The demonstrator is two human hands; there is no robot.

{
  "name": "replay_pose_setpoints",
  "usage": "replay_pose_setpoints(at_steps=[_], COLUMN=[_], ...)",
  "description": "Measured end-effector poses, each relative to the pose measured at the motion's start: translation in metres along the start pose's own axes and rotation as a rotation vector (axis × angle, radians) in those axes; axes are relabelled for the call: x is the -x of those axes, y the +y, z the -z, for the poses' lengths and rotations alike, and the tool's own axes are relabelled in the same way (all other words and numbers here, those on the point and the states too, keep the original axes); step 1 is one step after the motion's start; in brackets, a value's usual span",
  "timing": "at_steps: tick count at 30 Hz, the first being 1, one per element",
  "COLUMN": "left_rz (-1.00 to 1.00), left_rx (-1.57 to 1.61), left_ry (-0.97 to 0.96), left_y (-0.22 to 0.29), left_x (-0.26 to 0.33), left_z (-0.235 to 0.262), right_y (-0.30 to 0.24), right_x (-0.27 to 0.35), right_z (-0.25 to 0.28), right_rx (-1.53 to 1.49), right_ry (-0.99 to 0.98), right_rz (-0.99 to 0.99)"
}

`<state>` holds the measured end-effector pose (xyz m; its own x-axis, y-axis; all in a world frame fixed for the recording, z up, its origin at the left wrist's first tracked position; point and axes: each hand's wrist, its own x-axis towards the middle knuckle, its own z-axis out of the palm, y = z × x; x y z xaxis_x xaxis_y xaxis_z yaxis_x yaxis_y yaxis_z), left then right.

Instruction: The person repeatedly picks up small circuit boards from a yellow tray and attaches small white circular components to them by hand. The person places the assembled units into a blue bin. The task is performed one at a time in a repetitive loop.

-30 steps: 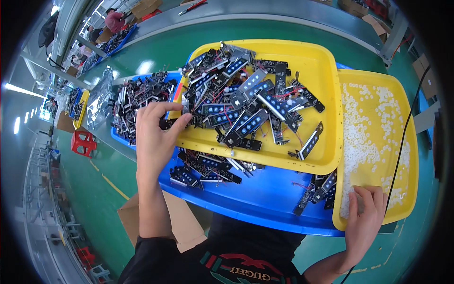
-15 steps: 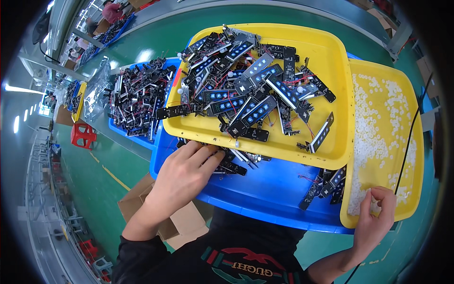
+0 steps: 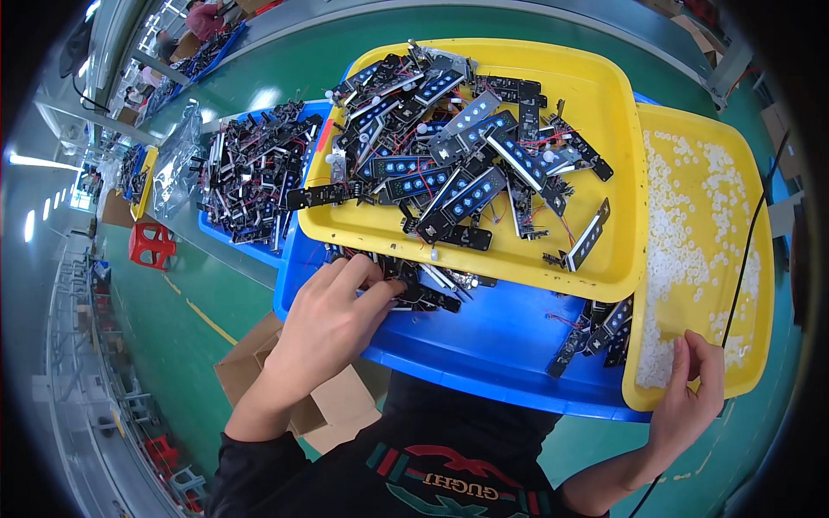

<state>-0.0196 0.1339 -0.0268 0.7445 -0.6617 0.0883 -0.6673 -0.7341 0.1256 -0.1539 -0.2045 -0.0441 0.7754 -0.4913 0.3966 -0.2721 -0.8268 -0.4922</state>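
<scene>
And here is the left hand (image 3: 332,311), down in the blue tray (image 3: 509,337), fingers curled at the boards (image 3: 427,298); whether that grip pinches one, I cannot tell. Over goes the eye to the right hand (image 3: 691,393), thumb and fingertip pressed together at the near edge of the small yellow tray (image 3: 678,315); any ring between is too small to make out. In the way: the big yellow tray (image 3: 596,112), overhanging the blue one, and one black cable (image 3: 744,250) across the white rings (image 3: 665,268). Count them: two yellow trays close by, two board clusters showing in the blue, one open box (image 3: 345,406) below, one red stool (image 3: 151,231) left of the trays; heaped boards and rings, too many to count
</scene>
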Motion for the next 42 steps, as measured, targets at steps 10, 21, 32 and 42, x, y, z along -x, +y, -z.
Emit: replay_pose_setpoints(at_steps=[10, 21, 32, 42], left_rz=[0.145, 0.324, 0.276, 0.288], left_rx=[1.083, 2.04, 1.915, 2.344], left_ry=[0.238, 0.266, 0.034, 0.064], left_y=[0.009, 0.061, 0.076, 0.09], left_x=[0.004, -0.022, -0.032, -0.047], left_z=[0.008, -0.013, -0.016, -0.022], right_y=[-0.005, -0.041, -0.066, -0.068], right_x=[0.001, 0.004, 0.02, 0.028], right_z=[-0.001, -0.006, -0.023, -0.021], right_rx=[-0.037, -0.412, -1.05, -1.267], right_ry=[0.075, 0.148, -0.096, -0.336], right_rz=[-0.053, 0.259, 0.062, -0.169])
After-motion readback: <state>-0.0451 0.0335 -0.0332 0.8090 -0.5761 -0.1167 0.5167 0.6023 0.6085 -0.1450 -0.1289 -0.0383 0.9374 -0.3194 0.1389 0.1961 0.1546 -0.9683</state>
